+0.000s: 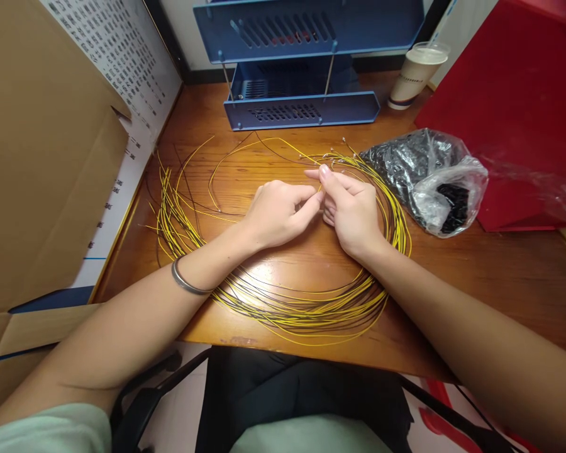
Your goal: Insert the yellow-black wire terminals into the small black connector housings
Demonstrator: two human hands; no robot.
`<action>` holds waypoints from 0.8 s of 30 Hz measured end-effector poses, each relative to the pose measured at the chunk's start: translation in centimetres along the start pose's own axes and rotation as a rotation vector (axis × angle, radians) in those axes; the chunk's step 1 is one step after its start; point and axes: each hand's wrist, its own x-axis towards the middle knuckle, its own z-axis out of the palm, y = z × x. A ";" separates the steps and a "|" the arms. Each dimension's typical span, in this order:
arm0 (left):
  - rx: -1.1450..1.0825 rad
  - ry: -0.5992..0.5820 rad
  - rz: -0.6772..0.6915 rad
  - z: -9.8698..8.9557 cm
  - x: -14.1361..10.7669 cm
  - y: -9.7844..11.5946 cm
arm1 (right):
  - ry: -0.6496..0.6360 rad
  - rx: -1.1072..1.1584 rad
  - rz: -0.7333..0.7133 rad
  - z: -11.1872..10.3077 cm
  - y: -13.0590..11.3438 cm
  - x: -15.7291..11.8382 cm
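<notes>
Thumbs and forefingers of left hand (283, 212) and right hand (353, 211) pinch a thin, yellow, plastic-coated wire (298, 150) trailing toward ten o'clock; close-set grips should steady it.

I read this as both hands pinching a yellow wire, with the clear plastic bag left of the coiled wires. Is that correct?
Not quite: the head view shows the clear plastic bag to the right of the coiled wires. The left hand and right hand do pinch a yellow wire.
</notes>
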 end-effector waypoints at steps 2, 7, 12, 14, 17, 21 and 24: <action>0.005 0.002 0.000 0.0 0.0 0.0 | 0.034 0.012 -0.026 0.1 0.0 -0.1; 0.031 0.027 0.012 0.1 0.0 -0.1 | 0.045 -0.008 -0.056 0.3 -0.2 -0.4; 0.042 0.051 0.008 0.0 0.0 0.0 | 0.047 -0.009 -0.051 0.2 -0.3 -0.3; 0.034 0.036 -0.001 -0.1 0.0 0.0 | 0.054 0.004 -0.039 0.2 -0.3 -0.2; 0.026 0.001 -0.014 -0.2 0.0 0.1 | 0.057 0.025 -0.034 0.0 -0.2 -0.1; 0.051 0.025 -0.005 -0.1 0.0 0.2 | 0.057 0.018 -0.056 0.1 0.0 -0.2; 0.058 0.039 -0.006 -0.1 0.0 0.1 | 0.046 0.016 -0.063 0.2 0.1 -0.3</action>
